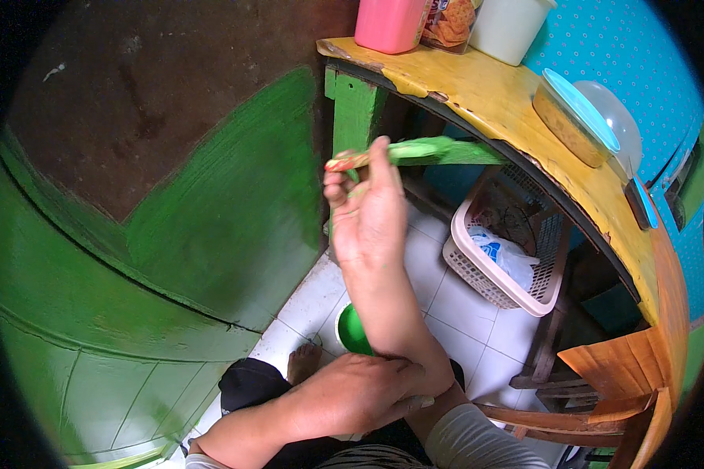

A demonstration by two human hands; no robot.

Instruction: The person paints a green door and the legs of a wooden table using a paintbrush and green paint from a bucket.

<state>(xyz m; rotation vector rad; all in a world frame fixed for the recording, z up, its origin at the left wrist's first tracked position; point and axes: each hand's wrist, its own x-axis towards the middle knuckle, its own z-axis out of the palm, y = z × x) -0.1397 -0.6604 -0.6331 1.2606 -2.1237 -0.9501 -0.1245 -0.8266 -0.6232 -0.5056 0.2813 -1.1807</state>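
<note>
Green-smeared paintbrush with red-ended handle (414, 148) sits toward 12 o'clock, pinched in your right hand (368, 199), fingers curled. Your left hand (360, 395), 6 o'clock, lies across your right forearm (391, 305); can't tell how closed. White-rimmed round green-filled pot (339, 329), 6 o'clock.

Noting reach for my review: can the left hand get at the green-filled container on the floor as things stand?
Probably not yet: the left hand clasps the right arm, which covers part of the green-filled container in this view. Letting go might free the way, since its left side shows.
</note>
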